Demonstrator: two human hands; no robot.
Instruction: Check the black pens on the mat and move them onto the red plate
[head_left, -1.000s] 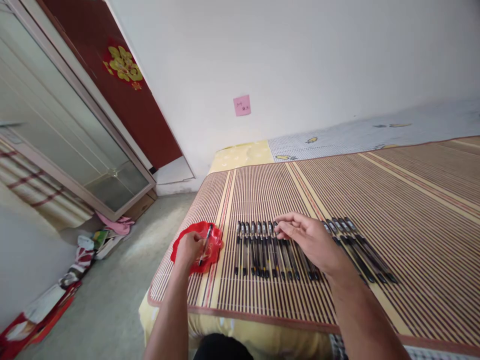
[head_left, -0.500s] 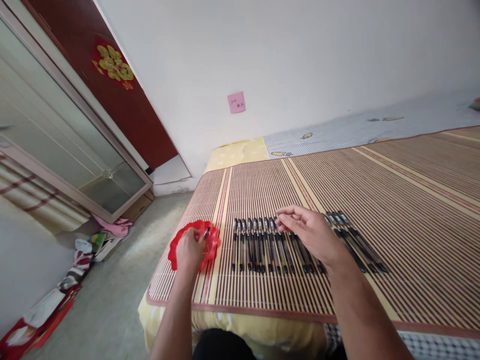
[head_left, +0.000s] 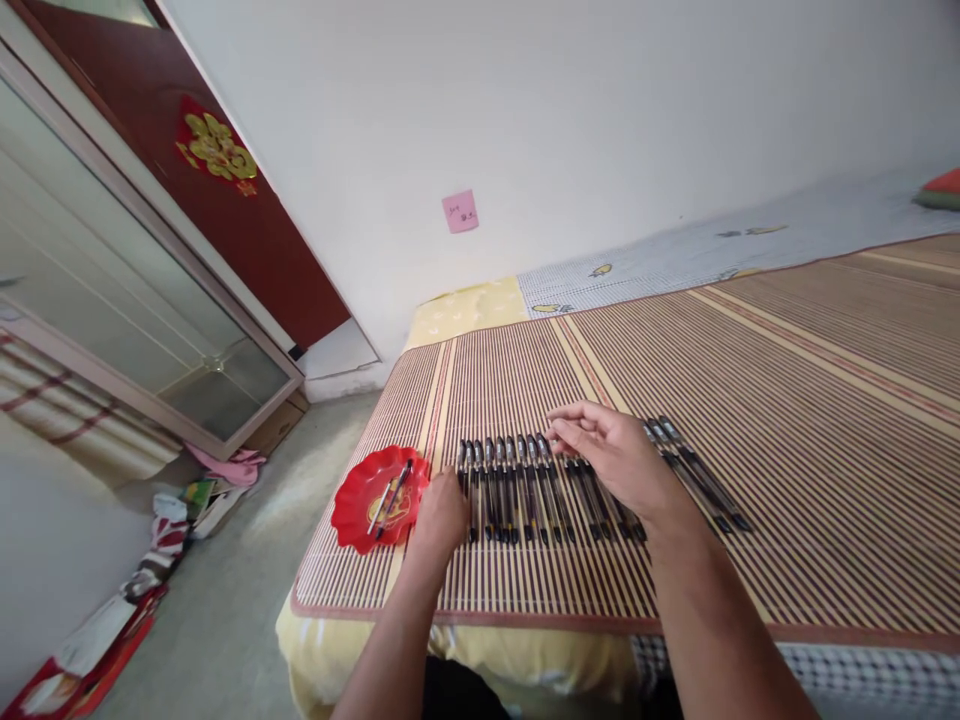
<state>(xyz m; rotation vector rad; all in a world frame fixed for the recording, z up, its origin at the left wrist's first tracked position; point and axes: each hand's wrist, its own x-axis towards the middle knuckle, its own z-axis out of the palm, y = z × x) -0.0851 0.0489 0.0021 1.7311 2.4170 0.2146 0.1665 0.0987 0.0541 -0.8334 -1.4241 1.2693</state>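
A long row of black-capped pens (head_left: 512,495) lies side by side on the striped mat. My left hand (head_left: 442,510) is closed at the leftmost pen (head_left: 463,452) of the row; the back of the hand hides most of its fingers. Just left of it sits a red dish (head_left: 347,500) with a wavy rim and a gold print. Two slim pens (head_left: 390,500) lie slanted inside the dish. Over the right part of the row hovers my right hand (head_left: 611,450), fingers loosely bent and slightly apart, nothing visible in them. It covers some of the pens' caps.
The bamboo-striped mat (head_left: 810,400) covers a bed against the white wall. A pink note (head_left: 460,212) is stuck there. On the floor at the left, bags and clothes (head_left: 142,560) lie along a glass-paned door (head_left: 150,260).
My left hand has moved right, from above the red dish to the left end of the pen row. Two pens in the dish now show. My right hand stays nearly where it was.
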